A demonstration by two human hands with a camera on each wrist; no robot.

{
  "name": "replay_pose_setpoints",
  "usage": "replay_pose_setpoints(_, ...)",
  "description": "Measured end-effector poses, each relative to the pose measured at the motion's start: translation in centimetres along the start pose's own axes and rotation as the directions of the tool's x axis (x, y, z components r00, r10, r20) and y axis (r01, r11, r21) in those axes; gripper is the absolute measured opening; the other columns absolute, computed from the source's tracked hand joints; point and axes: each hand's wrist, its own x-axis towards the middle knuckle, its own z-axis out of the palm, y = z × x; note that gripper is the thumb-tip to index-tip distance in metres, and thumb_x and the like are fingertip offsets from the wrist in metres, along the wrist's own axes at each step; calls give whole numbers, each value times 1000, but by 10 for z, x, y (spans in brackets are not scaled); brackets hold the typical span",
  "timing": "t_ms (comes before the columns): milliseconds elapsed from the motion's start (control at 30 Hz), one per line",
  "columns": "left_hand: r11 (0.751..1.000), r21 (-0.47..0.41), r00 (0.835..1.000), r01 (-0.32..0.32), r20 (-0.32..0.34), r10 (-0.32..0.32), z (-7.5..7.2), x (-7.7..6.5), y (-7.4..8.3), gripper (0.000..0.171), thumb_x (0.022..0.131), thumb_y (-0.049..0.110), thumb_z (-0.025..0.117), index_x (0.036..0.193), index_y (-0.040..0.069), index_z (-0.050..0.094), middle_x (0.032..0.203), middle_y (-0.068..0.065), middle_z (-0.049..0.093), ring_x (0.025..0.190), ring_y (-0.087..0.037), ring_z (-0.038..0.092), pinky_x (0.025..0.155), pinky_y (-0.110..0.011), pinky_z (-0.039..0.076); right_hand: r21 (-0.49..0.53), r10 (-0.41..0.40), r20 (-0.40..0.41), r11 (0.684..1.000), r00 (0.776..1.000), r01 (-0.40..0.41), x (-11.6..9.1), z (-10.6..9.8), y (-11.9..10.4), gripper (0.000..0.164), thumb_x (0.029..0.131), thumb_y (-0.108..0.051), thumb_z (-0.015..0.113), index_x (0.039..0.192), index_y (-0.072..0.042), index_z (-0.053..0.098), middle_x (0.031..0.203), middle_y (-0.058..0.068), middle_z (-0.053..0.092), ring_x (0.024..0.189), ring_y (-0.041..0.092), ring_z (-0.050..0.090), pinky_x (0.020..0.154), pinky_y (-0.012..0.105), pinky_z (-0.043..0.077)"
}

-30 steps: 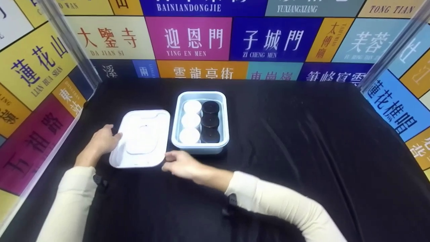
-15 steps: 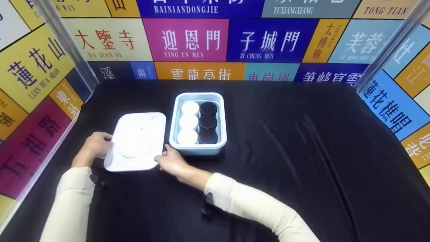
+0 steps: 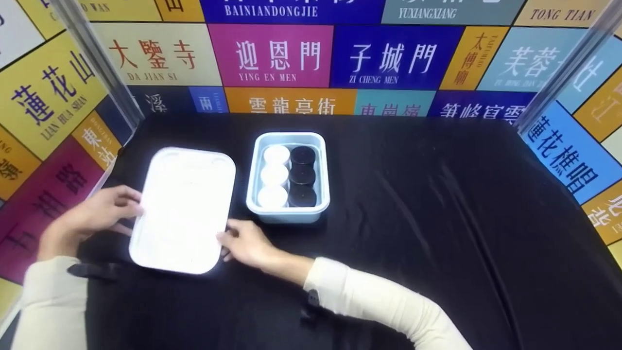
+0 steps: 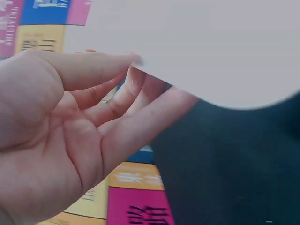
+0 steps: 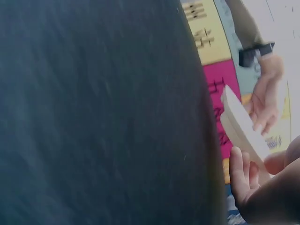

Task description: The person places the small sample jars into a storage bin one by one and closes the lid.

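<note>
Both hands hold a white rectangular lid [image 3: 184, 209] with rounded corners, raised over the black cloth and facing the head camera. My left hand [image 3: 104, 209] pinches its left edge, thumb on the near face and fingers behind, as the left wrist view shows. At the lower right edge, my right hand [image 3: 250, 243] grips it between thumb and fingers; the right wrist view shows the lid [image 5: 243, 124] edge-on. Just right of the lid stands an uncovered pale blue box [image 3: 286, 211]. Inside it are three white round-topped pieces [image 3: 274, 175] beside three black ones [image 3: 302, 174].
A black cloth [image 3: 413, 218] with some creases covers the table. Printed panels [image 3: 277, 56] with large characters stand along the back and both sides. Clear upright posts [image 3: 559, 73] mark the back corners.
The lid has risen towards the head camera and tipped to show a plainer face. My left hand has shifted left with it; my right hand has moved from the lid's edge to gripping it.
</note>
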Motion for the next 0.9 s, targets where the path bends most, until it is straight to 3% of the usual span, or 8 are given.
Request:
replay_pose_setpoints(167, 994, 50, 988, -99, -113, 104, -5, -10, 27, 35, 101, 6, 56, 128, -12, 45, 98, 5, 66, 82, -5, 68, 71, -34, 66, -165, -156, -7, 974, 988, 153, -22, -11, -25, 16, 101, -16, 58, 99, -4, 68, 78, 9, 66, 58, 9, 64, 54, 20, 59)
replay_pose_setpoints(300, 986, -38, 951, -164, -270, 148, -3, -16, 53, 29, 99, 12, 62, 124, -1, 58, 94, 20, 68, 81, -3, 70, 70, -31, 65, -239, -273, -19, 935, 962, 261, -33, -34, -52, 24, 102, -17, 57, 121, -8, 68, 91, 8, 62, 66, 11, 64, 57, 19, 59)
replay_pose_setpoints(400, 936, -239, 910, -260, -384, 154, 4, -13, 72, 23, 95, 18, 68, 116, 8, 68, 94, 14, 74, 80, -8, 74, 69, -30, 65, -354, -426, -49, 853, 903, 383, -34, -56, -70, 34, 100, -16, 60, 133, -8, 65, 100, 12, 67, 75, 15, 66, 65, 19, 59)
replay_pose_setpoints(500, 838, -418, 883, -351, -446, 148, 14, -9, 91, 26, 95, 30, 67, 113, 11, 73, 93, 4, 78, 83, -13, 76, 70, -31, 65, -490, -586, -76, 727, 807, 481, -33, -80, -84, 36, 97, -15, 66, 131, -4, 66, 105, 15, 71, 82, 20, 67, 73, 22, 60)
replay_pose_setpoints(567, 792, -477, 883, -380, -442, 157, 20, -7, 102, 38, 97, 42, 60, 114, 10, 73, 96, 0, 79, 88, -15, 77, 74, -31, 65, -554, -653, -74, 655, 753, 513, -31, -97, -91, 34, 95, -14, 68, 127, -3, 68, 103, 15, 71, 86, 21, 66, 76, 26, 60)
replay_pose_setpoints(667, 729, -564, 908, -389, -371, 198, 26, -5, 117, 60, 102, 56, 39, 115, 8, 72, 104, -3, 78, 96, -17, 76, 80, -32, 64, -601, -699, -74, 600, 711, 528, -29, -121, -99, 32, 93, -13, 69, 125, -8, 71, 93, 14, 66, 82, 21, 62, 70, 26, 57)
replay_pose_setpoints(767, 698, -612, 927, -372, -279, 249, 34, -3, 128, 80, 100, 67, 21, 116, 6, 71, 113, -6, 76, 105, -18, 73, 87, -34, 63, -608, -722, -105, 591, 684, 530, -27, -143, -103, 32, 92, -13, 70, 124, -11, 71, 90, 13, 63, 79, 20, 58, 64, 23, 54)
replay_pose_setpoints(900, 696, -630, 938, -344, -199, 284, 45, 1, 136, 95, 95, 76, 16, 131, 1, 63, 130, -13, 68, 121, -22, 66, 95, -38, 60, -618, -778, -176, 564, 603, 548, -22, -166, -102, 30, 89, -13, 73, 119, -8, 72, 90, 14, 67, 76, 20, 60, 64, 21, 55)
